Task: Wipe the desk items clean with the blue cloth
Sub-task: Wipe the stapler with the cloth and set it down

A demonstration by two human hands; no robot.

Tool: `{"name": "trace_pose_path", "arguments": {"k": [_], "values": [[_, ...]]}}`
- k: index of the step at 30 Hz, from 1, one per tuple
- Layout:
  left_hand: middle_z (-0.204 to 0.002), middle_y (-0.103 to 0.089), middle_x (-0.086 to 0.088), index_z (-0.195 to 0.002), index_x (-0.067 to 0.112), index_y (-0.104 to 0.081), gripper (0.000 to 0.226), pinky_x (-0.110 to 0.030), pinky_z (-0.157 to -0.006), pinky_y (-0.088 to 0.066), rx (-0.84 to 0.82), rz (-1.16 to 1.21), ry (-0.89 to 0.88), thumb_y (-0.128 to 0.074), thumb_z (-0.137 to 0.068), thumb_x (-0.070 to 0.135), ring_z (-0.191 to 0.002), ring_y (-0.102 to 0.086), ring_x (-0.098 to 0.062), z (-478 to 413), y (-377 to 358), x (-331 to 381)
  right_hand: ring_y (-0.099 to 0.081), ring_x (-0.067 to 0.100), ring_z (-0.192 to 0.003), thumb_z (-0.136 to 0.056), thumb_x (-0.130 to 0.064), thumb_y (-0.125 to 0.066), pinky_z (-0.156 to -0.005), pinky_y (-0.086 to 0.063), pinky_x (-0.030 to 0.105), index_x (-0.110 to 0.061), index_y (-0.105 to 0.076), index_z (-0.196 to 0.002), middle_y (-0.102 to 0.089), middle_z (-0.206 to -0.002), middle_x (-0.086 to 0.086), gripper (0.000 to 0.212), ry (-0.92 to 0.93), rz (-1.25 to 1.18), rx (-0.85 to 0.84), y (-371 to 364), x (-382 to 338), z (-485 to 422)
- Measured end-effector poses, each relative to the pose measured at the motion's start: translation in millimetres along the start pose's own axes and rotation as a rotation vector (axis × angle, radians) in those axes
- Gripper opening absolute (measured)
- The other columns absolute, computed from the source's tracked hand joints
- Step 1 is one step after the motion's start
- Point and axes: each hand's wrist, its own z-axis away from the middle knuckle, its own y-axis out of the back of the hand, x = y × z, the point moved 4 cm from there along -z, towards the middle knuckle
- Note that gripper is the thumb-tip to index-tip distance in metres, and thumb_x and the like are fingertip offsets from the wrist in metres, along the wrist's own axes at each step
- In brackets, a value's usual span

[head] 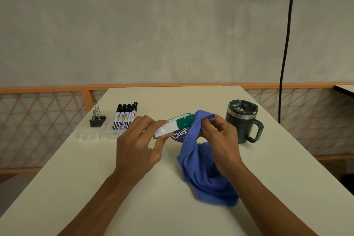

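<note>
My left hand (137, 141) grips the near end of a white and green whiteboard eraser (173, 126), held tilted above the table's middle. A purple label with white lettering shows on its underside. My right hand (219, 136) pinches the blue cloth (203, 170) and holds a fold of it against the eraser's green far end. The rest of the cloth hangs down and bunches on the white table (115, 188).
A row of black-capped markers (125, 116) and black binder clips (97, 119) lie in a clear tray (90, 137) at the back left. A dark lidded mug (242, 120) stands at the back right. A black cable (285, 44) hangs beyond the table.
</note>
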Motion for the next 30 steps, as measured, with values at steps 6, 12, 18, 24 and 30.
{"name": "trace_pose_path", "arguments": {"k": [6, 12, 18, 24, 30], "values": [[-0.092, -0.069, -0.004, -0.111, 0.009, -0.08, 0.022, -0.039, -0.073, -0.056, 0.026, -0.057, -0.037, -0.083, -0.093, 0.021, -0.081, -0.064, -0.027, 0, 1, -3, -0.077, 0.02, -0.097, -0.091, -0.017, -0.083, -0.083, -0.064, 0.036, -0.029, -0.075, -0.115, -0.079, -0.107, -0.009, 0.028, 0.022, 0.015, -0.09, -6, 1, 2], [-0.091, -0.071, -0.006, -0.112, 0.005, -0.08, 0.019, -0.034, -0.072, -0.051, 0.045, -0.13, -0.172, -0.079, -0.094, 0.011, -0.079, -0.065, -0.028, -3, 4, 5, -0.076, 0.012, -0.091, -0.083, -0.016, -0.09, -0.076, -0.063, 0.023, -0.027, -0.073, -0.112, -0.077, -0.103, -0.013, 0.035, 0.079, 0.056, -0.014, -8, 4, 1], [-0.094, -0.073, -0.006, -0.116, 0.005, -0.08, 0.024, -0.034, -0.073, -0.051, 0.067, -0.168, -0.23, -0.082, -0.093, 0.012, -0.082, -0.065, -0.028, -2, 5, 6, -0.077, 0.028, -0.098, -0.101, -0.029, -0.072, -0.088, -0.059, 0.038, -0.011, -0.076, -0.103, -0.082, -0.093, 0.004, 0.019, -0.024, -0.013, -0.013, -2, 0, 1], [-0.095, -0.074, -0.006, -0.117, 0.005, -0.08, 0.023, -0.032, -0.073, -0.05, 0.051, -0.198, -0.248, -0.078, -0.096, 0.014, -0.081, -0.067, -0.028, 0, 1, 5, -0.076, 0.007, -0.091, -0.094, -0.022, -0.08, -0.084, -0.061, 0.027, -0.022, -0.074, -0.112, -0.079, -0.102, -0.012, 0.019, -0.016, 0.0, -0.069, -6, 1, 4], [-0.098, -0.076, -0.007, -0.119, 0.006, -0.08, 0.026, -0.034, -0.074, -0.054, 0.063, -0.198, -0.282, -0.08, -0.094, 0.012, -0.083, -0.069, -0.029, 3, 1, 6, -0.076, 0.021, -0.09, -0.091, -0.025, -0.083, -0.084, -0.061, 0.035, -0.021, -0.075, -0.111, -0.078, -0.104, -0.003, 0.022, -0.057, -0.051, -0.045, -7, 4, 0]]}}
